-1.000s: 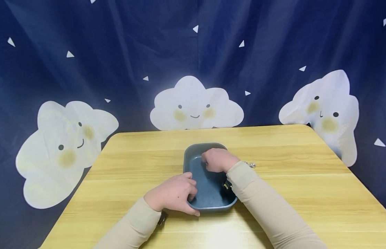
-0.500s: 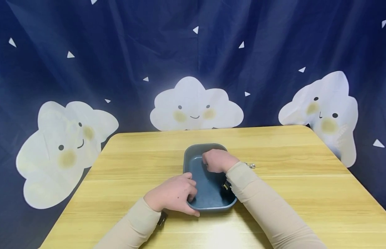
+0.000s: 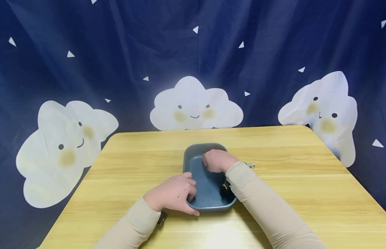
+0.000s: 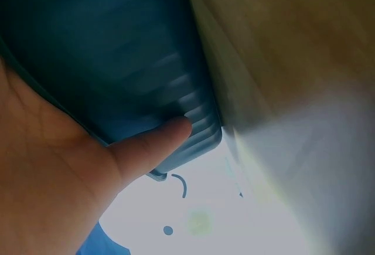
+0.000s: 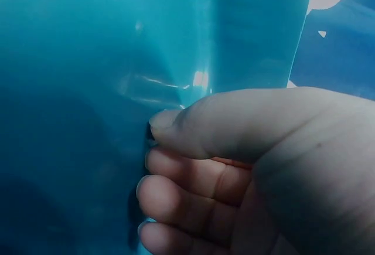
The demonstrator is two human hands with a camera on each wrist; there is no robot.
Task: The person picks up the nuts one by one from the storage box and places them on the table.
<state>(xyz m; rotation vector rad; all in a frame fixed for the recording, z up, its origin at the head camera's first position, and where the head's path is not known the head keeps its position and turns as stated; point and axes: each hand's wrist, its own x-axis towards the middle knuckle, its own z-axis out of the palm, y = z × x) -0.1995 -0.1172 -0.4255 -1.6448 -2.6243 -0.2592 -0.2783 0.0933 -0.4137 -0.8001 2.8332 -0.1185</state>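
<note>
A dark blue-green plastic box (image 3: 208, 193) with rounded corners and no lid stands on the table. At its near left corner my left hand (image 3: 174, 193) grips the wall, fingers over the rim and inside. The left wrist view shows my thumb (image 4: 155, 143) pressed along the ribbed outside of the box. My right hand (image 3: 219, 160) reaches down into the far right part of the box. In the right wrist view its fingers (image 5: 161, 199) are curled, with the thumb against the forefinger close to the glossy bottom; I cannot tell whether anything small is between the tips.
The light wooden table (image 3: 136, 155) extends on all sides of the box. A small silvery metal thing (image 3: 250, 165) shows just beyond the right sleeve (image 3: 242, 178), partly hidden by it. A dark blue curtain (image 3: 196, 45) with white clouds hangs behind the table.
</note>
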